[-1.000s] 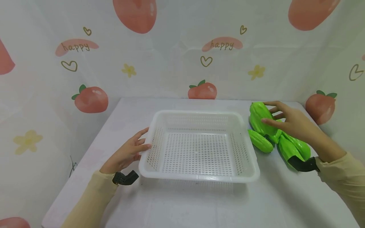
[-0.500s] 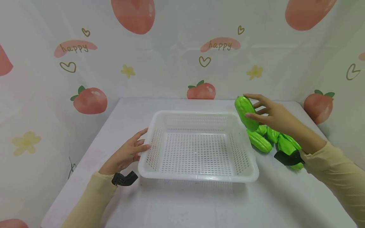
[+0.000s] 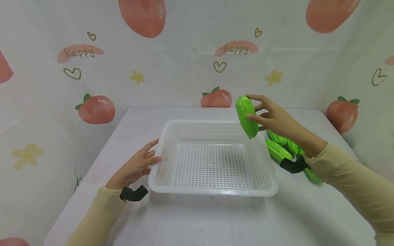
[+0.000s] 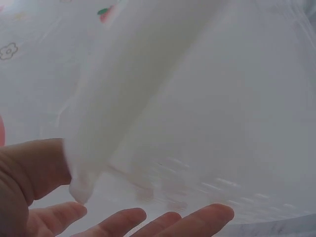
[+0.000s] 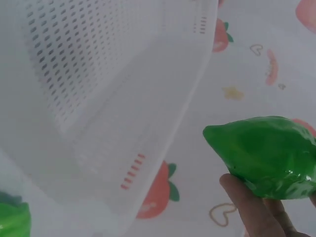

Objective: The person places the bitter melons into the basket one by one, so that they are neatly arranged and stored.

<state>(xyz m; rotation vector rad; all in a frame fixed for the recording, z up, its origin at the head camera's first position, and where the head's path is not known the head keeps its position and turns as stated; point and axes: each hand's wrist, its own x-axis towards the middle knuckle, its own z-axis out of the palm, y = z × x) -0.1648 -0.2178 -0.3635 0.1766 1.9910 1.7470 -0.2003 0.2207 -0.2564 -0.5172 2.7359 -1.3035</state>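
Observation:
My right hand (image 3: 272, 118) holds a long, ribbed, glossy green vegetable (image 3: 244, 111) between thumb and fingers, raised over the back right corner of a white perforated plastic basket (image 3: 212, 192). In the right wrist view the held vegetable (image 5: 266, 155) shows a tapered, pointed end, with fingertips (image 5: 242, 195) against its underside. My left hand (image 3: 138, 164) is at the basket's left side, its thumb over the rim and the other fingers along the outside. From the left wrist, fingers (image 4: 197, 222) extend beneath the pale, blurred basket wall (image 4: 128, 89).
Several more green vegetables (image 3: 277, 149) lie on the white table (image 3: 197, 225) right of the basket, partly hidden by my right arm and its black wrist camera (image 3: 293, 165). A white cloth (image 3: 172, 68) printed with peaches hangs behind the table.
My right hand has lifted the green vegetable off the pile at right and carried it left and up, over the basket's back right corner. My left hand stays at the rim.

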